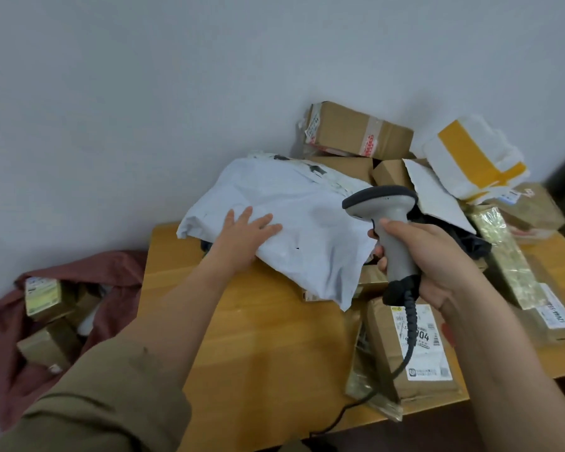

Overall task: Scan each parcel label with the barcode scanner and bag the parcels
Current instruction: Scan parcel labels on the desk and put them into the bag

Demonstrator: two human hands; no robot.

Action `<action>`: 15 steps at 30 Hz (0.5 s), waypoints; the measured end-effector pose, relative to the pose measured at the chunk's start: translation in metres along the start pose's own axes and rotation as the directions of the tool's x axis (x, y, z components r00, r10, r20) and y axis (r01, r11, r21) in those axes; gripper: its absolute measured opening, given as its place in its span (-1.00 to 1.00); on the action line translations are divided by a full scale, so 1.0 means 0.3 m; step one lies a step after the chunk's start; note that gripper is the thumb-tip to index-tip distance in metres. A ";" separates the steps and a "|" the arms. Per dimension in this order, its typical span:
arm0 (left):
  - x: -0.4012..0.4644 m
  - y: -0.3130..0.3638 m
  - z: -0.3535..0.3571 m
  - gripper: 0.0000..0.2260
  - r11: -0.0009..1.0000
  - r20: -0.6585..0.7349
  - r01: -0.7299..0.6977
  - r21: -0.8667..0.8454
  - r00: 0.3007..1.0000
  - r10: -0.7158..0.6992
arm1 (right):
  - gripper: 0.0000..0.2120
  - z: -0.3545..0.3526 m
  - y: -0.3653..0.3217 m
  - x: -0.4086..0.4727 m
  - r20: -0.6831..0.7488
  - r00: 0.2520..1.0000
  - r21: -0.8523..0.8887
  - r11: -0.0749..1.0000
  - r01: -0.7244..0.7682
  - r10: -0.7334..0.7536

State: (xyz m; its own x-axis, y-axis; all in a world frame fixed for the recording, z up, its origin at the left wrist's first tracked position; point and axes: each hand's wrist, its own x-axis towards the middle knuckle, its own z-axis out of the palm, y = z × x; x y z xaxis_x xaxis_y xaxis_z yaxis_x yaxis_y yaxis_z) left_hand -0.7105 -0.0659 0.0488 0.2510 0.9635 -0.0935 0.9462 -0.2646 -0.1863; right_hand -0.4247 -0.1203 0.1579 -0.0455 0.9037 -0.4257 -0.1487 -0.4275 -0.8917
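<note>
Far left, on the floor by the wall: a dark red bag (111,288), mouth open, with several brown parcels (43,296) already inside, one showing a label on its top.

Next, the wooden table (258,337), its left part bare.

On it, a large white poly mailer (294,223), crumpled, lying over other parcels near the middle. Left hand (242,236) laid flat on the mailer's left part, fingers straight and a little spread, palm down, not curled around anything. No label visible on the mailer's upper face.

To the right, the barcode scanner (385,220), grey with dark head, held upright in the right hand (431,256); fingers wrapped around the handle, thumb along its top. Head turned toward the mailer. Black coiled cable (411,324) hanging down over a brown box (415,350) with a printed label.

Behind and further right: stacked cardboard boxes (356,130), a white packet with yellow tape (473,158), a parcel in gold wrap (506,259).
</note>
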 end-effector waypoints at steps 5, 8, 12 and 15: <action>-0.139 -0.146 -0.059 -0.57 0.846 -0.182 0.132 -0.517 0.948 -0.260 | -0.81 0.094 -0.033 -0.001 0.035 0.999 0.098 0.995 0.036 -0.040; -0.219 -0.220 -0.085 -0.67 0.646 -0.257 0.178 -0.742 0.815 -0.519 | -0.78 0.154 -0.043 -0.001 0.036 0.999 0.119 0.992 0.036 -0.041; -0.282 -0.303 -0.081 -0.80 0.316 -0.103 0.256 -0.913 0.608 -0.788 | -0.70 0.222 -0.033 0.003 0.054 0.998 0.103 0.995 0.014 -0.020; -0.313 -0.362 -0.068 -0.80 0.022 0.067 0.263 -0.965 0.328 -0.942 | -0.76 0.261 -0.021 0.005 0.085 0.996 0.069 0.998 -0.007 0.001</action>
State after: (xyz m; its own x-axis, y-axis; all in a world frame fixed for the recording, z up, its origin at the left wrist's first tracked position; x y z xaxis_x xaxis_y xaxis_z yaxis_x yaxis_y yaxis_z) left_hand -0.8326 -0.1268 0.0979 -0.8233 0.5621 0.0789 0.2840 0.2875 0.9147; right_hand -0.5011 -0.1144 0.1749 -0.1299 0.9019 -0.4120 -0.2163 -0.4313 -0.8759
